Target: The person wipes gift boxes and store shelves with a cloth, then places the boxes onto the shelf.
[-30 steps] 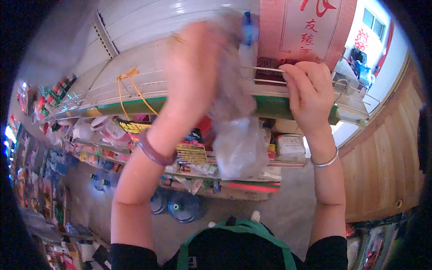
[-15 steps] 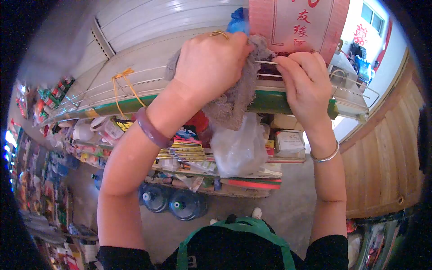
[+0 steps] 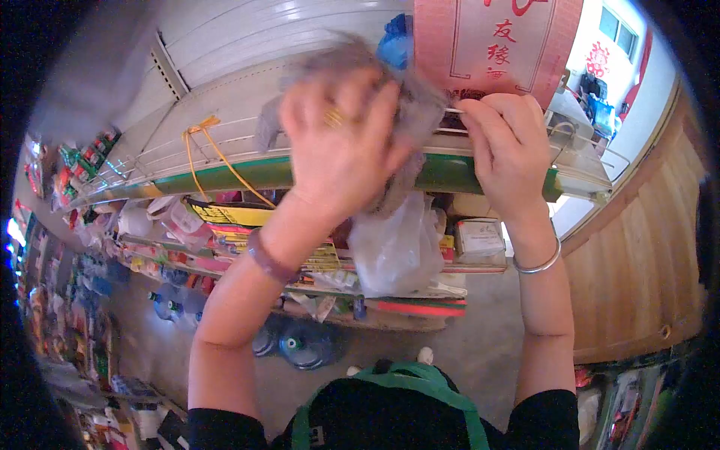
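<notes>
At the near edge, a dark top (image 3: 382,412) crossed by green straps (image 3: 431,386) is seen, with a bare arm reached out on each side. A purplish bangle (image 3: 268,259) is worn on the left wrist and a silver one (image 3: 538,264) on the right. The left hand (image 3: 341,146) is blurred, its fingers spread over a grey cloth (image 3: 426,112); whether the cloth is clenched cannot be told. The cloth is bunched beneath that hand at the shelf's front, its lower end draped over the green edge (image 3: 450,174) above a whitish plastic bag (image 3: 394,251). By the right hand (image 3: 511,150), the wire rail (image 3: 452,110) is pinched between thumb and fingers. Farther left, an orange tie (image 3: 196,157) is looped on the rail. Behind, a blue bag (image 3: 394,43) is set beside a pink box (image 3: 495,56) printed with red characters, and a bright doorway is seen beyond
</notes>
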Motion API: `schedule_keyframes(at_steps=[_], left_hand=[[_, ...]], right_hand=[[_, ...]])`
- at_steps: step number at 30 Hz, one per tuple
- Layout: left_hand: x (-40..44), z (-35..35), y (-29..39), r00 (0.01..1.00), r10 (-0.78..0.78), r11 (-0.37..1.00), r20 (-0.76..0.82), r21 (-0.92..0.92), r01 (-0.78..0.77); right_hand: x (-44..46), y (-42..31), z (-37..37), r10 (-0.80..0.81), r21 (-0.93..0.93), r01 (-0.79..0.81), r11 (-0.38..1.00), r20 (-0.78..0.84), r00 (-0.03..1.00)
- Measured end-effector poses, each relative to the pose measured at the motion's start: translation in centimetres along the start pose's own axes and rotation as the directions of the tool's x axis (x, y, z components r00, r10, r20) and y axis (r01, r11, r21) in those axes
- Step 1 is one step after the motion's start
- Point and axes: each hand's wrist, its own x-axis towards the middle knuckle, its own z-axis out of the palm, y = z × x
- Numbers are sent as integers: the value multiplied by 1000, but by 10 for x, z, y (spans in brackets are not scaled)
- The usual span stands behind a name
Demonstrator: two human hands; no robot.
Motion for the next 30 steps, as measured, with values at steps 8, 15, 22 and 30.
schedule_keyframes(at_steps=[8,15,22,30], left_hand=[[8,9,-21,917,235,964,323,-200,-177],[13,13,-16,884,-35,981,466,-154,120],[24,14,-35,815,-409,795,410,-279,539],[0,-13,-28,969,-209,916,134,-319,242]], right_hand=[[0,5,5,-22,21,22,1000,-14,1000],[0,4,3,-6,27,6,1000,4,1000],[-1,5,5,-21,34,22,999,-14,1000],[-1,3,4,-24,13,24,1000,-19,1000]])
